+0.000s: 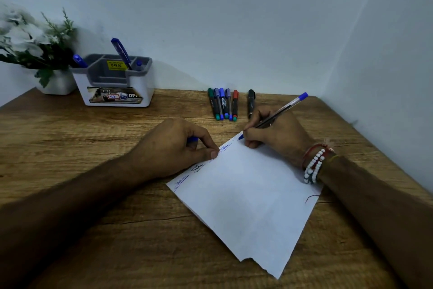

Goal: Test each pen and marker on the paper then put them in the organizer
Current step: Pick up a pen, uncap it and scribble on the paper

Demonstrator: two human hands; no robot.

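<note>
My right hand [276, 131] grips a clear pen with a blue end [285, 108], its tip touching the top corner of the white paper [246, 199]. My left hand [178, 145] presses the paper's left edge with the thumb and holds a blue pen cap [192, 139] in its curled fingers. Blue and black scribbles [199, 168] run along the paper's upper left edge. Several markers [223, 104] lie side by side behind the paper, with a black marker [251, 101] apart to their right. The white and grey organizer [114, 82] at the back left holds blue pens [121, 53].
A white pot with white flowers and green leaves [35, 47] stands left of the organizer. Walls close the wooden desk [93, 195] at the back and on the right. The paper's near edge is torn.
</note>
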